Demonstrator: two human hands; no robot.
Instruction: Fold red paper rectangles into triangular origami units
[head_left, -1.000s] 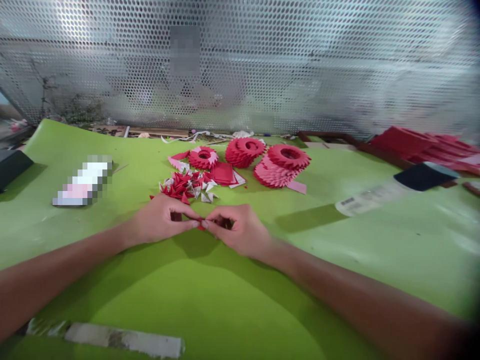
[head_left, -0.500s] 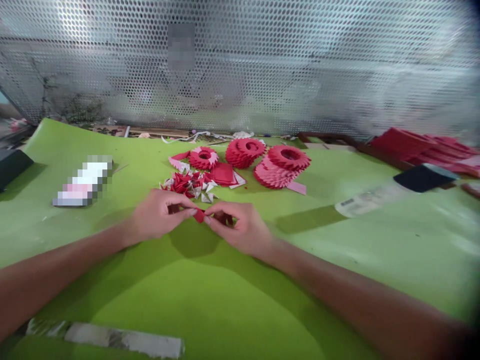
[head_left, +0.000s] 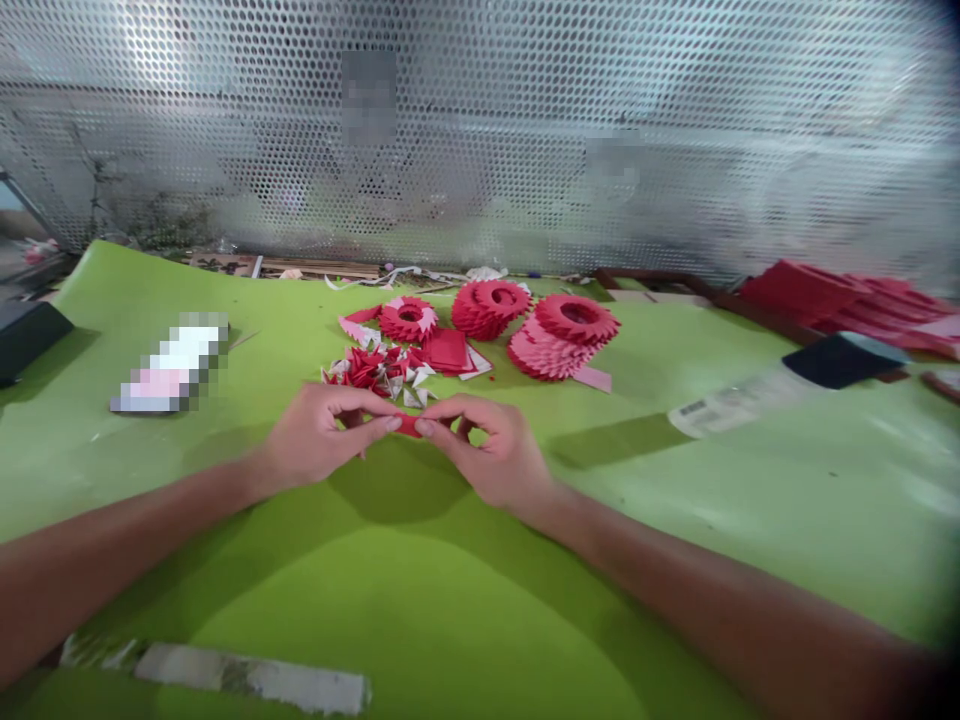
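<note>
The left hand (head_left: 319,440) and right hand (head_left: 491,455) meet above the middle of the green counter (head_left: 450,600). The fingers (head_left: 390,423) of both hands are pinched closed on a small red paper piece (head_left: 407,425), held between them just in front of the folded-piece pile (head_left: 379,368).

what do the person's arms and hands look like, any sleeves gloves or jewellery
Both arms are bare as far as the picture shows: no sleeves in view on either forearm. The left hand and the right hand wear no gloves. No watch, bracelet or ring shows on either wrist or on the fingers, though the picture is too blurred to rule out a thin ring. No markings can be made out.
</note>
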